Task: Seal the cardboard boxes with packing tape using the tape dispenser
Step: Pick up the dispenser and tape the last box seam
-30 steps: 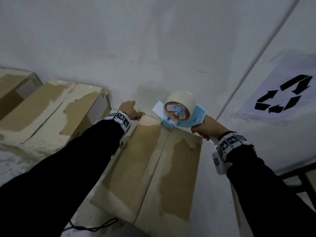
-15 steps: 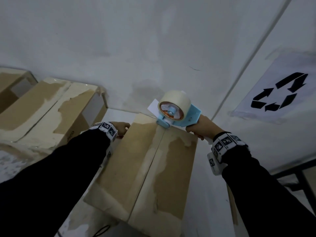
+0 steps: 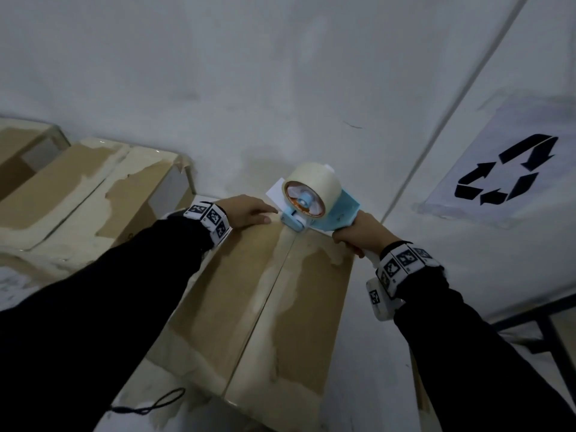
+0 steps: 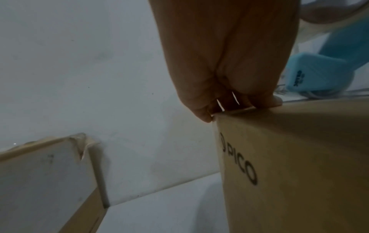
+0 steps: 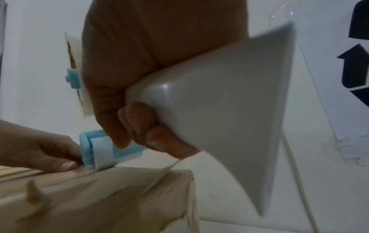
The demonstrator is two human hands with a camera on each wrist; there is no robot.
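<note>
A brown cardboard box (image 3: 224, 307) lies in front of me with its flaps closed and pale old tape along the centre seam. A blue tape dispenser (image 3: 314, 201) with a cream roll sits with its roller (image 5: 99, 151) on the far end of that seam. My right hand (image 3: 355, 236) grips the dispenser's handle (image 5: 219, 94). My left hand (image 3: 246, 210) holds the box's far edge just left of the dispenser, thumb on top, fingers (image 4: 229, 94) hooked over the edge. The box side (image 4: 289, 157) reads "PICO".
More taped cardboard boxes (image 3: 78, 194) stand to the left against the white wall. A recycling sign (image 3: 505, 169) is on the wall at right, with a black metal frame (image 3: 545, 322) below it. A black cord (image 3: 149, 406) lies near the box's near corner.
My left hand dropped from the box's far corner to its left side, then came back up to the far edge beside the dispenser. The dispenser stayed at the seam's far end.
</note>
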